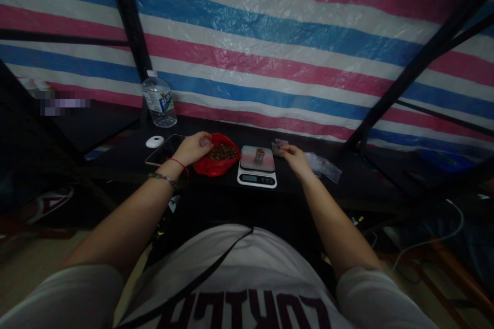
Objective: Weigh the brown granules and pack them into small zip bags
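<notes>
My left hand (191,148) is at the rim of a red plastic bag (218,167), its fingers closed around something small, clear and roundish that I cannot make out. Brown bits like seeds or grains (222,152) fill the bag. To the right of it a white kitchen scale (247,177) lies flat, and a small metal cup (260,156) with brown contents stands on its plate. Beyond the scale's right side, my right hand (296,160) pinches a small clear plastic bag (278,146) between thumb and fingers.
More clear plastic bags (326,168) lie right of my right hand. A phone (164,151), a white oval object (155,142) and a large clear bottle (160,103) are at the left on the dark table (116,151). Black frame bars and a striped sheet (250,56) stand behind.
</notes>
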Action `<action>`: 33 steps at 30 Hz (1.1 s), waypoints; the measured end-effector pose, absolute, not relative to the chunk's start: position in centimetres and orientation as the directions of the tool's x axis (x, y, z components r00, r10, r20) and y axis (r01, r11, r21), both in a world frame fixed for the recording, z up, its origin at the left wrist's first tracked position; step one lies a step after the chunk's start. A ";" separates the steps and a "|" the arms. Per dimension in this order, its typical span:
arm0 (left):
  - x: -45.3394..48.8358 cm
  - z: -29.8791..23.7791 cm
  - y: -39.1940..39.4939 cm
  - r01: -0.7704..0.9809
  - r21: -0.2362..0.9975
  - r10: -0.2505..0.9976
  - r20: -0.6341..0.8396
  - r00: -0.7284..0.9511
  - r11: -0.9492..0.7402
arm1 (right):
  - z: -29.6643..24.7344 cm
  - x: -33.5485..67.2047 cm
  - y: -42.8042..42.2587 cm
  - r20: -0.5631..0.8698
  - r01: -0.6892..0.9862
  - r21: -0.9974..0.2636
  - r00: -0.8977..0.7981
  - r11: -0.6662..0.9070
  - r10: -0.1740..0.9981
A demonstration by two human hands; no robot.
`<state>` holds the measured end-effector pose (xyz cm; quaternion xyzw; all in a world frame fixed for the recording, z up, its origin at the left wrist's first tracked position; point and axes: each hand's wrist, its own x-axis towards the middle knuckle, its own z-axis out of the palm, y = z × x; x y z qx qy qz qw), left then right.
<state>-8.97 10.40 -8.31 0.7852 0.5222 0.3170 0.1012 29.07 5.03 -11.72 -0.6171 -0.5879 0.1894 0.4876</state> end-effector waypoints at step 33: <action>-8.7 -8.3 10.4 0.852 0.285 0.898 0.162 0.408 -0.439 | -11.6 30.6 4.3 0.278 0.685 -0.728 0.276 0.015 0.920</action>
